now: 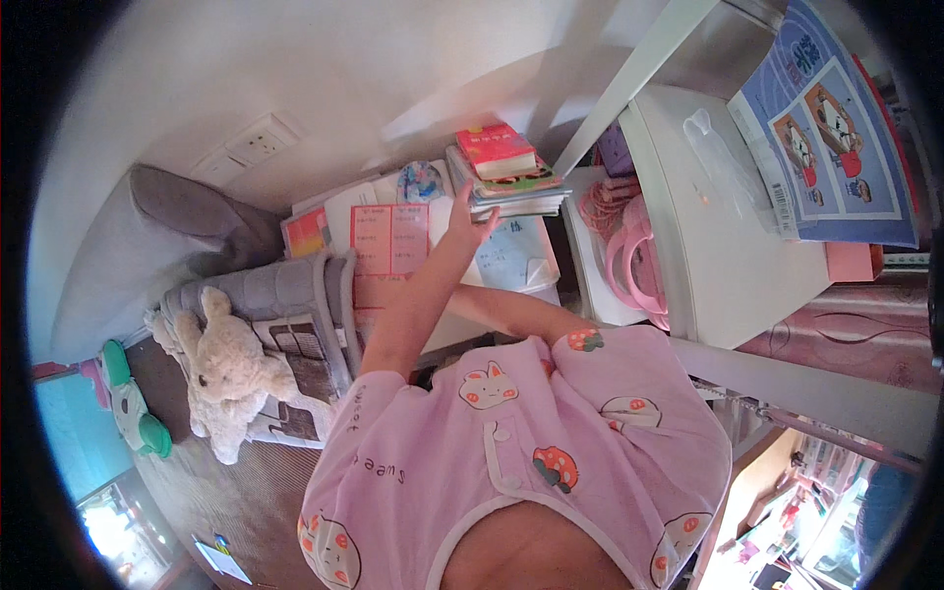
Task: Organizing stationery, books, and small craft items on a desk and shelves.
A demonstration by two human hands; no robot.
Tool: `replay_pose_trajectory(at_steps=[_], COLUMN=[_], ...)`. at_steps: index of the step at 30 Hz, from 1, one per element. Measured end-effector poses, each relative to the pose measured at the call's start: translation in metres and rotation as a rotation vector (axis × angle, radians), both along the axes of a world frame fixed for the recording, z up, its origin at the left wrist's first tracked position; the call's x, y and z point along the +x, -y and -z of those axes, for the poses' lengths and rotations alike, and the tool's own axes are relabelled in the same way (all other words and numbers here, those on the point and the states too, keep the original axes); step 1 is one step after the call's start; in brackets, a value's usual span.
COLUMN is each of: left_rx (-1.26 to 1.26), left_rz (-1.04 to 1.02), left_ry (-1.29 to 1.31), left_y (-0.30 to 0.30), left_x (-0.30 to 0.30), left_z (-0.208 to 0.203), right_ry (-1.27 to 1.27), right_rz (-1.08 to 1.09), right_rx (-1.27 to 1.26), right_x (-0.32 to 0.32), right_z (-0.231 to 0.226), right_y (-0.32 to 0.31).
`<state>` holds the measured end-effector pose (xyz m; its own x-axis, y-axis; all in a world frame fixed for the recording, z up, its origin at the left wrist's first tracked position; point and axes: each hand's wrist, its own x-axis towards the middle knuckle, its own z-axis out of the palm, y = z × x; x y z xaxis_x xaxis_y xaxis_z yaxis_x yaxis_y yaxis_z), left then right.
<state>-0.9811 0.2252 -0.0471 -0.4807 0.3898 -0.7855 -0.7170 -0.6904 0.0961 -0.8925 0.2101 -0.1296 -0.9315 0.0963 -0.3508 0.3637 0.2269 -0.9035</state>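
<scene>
Near the wall, on the desk (454,331), a stack (518,190) topped by a red book (497,148) is touched at its near left corner by the left hand (474,224), fingers and thumb parted; whether it is gripped cannot be told. The stack's long axis seems to be laid left to right, page edges turned nearward. The right hand is hidden behind the left forearm; its state cannot be told.
</scene>
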Motion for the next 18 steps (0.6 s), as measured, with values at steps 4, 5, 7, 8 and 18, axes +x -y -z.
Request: replay_pose_trajectory(at_steps=[4, 5, 7, 8, 18], left_rx=[0.036, 0.075, 0.046, 0.073, -0.109], left_rz=[0.024, 0.02, 0.031, 0.047, -0.008], left_ry=[-0.027, -0.035, -0.04, -0.075, -0.145], left_y=[0.01, 0.012, 0.011, 0.01, -0.003], left_x=[-0.001, -0.001, 0.002, 0.003, 0.006], left_z=[0.006, 0.007, 0.009, 0.009, -0.004], right_ry=[-0.015, -0.016, -0.019, -0.021, 0.077], right_rz=[-0.051, -0.066, -0.097, -0.111, -0.179], right_rx=[-0.105, -0.128, -0.175, -0.2, -0.429], right_x=[-0.016, -0.019, -0.025, -0.028, 0.0], right_z=[-0.001, -0.001, -0.001, -0.001, 0.023], right_y=[-0.002, -0.005, -0.011, -0.014, -0.087])
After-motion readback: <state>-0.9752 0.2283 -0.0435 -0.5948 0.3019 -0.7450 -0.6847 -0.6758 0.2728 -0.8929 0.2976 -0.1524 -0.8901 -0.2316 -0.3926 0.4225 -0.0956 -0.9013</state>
